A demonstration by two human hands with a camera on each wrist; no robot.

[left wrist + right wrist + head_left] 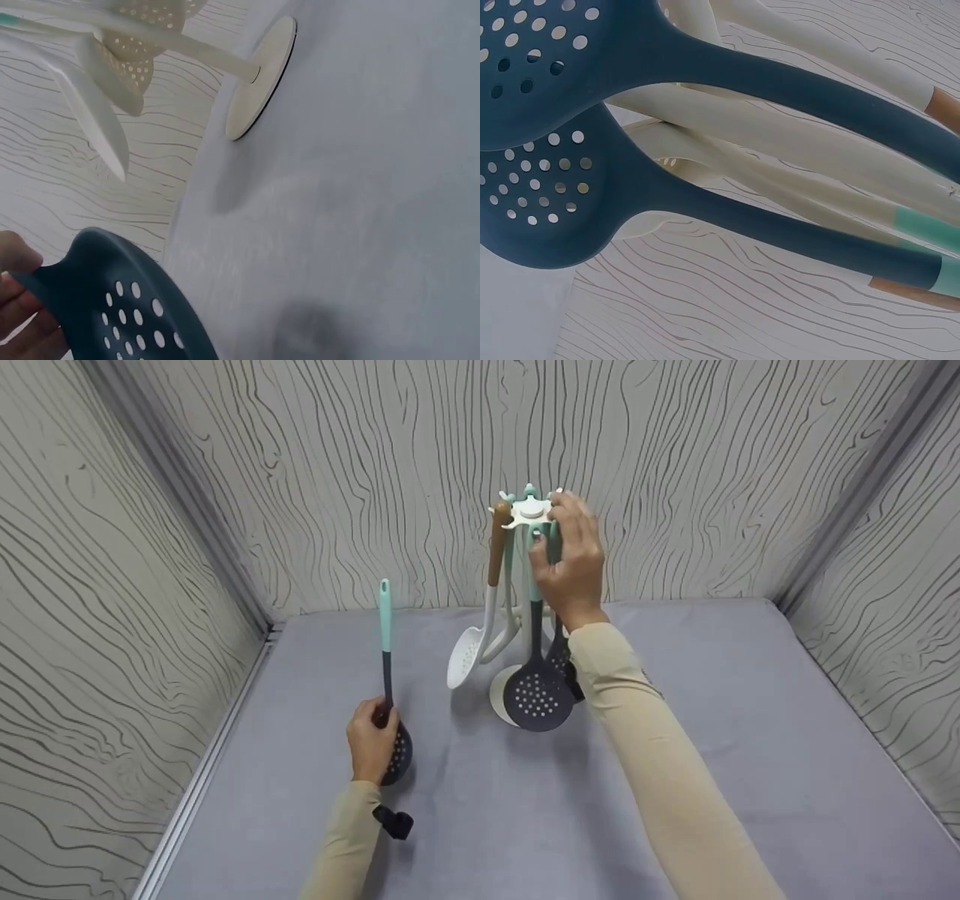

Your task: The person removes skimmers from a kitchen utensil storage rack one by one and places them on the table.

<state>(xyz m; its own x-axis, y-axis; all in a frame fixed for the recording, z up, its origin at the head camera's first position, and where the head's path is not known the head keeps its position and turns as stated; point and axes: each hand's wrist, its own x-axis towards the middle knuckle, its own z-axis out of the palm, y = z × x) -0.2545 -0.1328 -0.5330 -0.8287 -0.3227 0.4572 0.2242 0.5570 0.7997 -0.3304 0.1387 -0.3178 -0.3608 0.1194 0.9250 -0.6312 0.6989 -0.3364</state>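
My left hand (373,742) pinches a dark skimmer (386,675) low on its stem, just above the perforated bowl; its mint handle points up and away. In the left wrist view, fingertips grip the neck of this skimmer (120,292). At the top of a white utensil rack (531,508), my right hand (574,559) has its thumb and fingers around the mint handle end of a hanging skimmer (537,697). Behind it hangs a second dark skimmer (540,195). The right wrist view does not show the hand, and the exact finger contact is partly hidden.
A white slotted spoon (466,656) with a brown handle hangs at the rack's left, beside other pale utensils. The rack's round base (262,79) stands on the grey cloth-covered table (465,825). Wood-patterned panels (360,472) enclose the back and sides.
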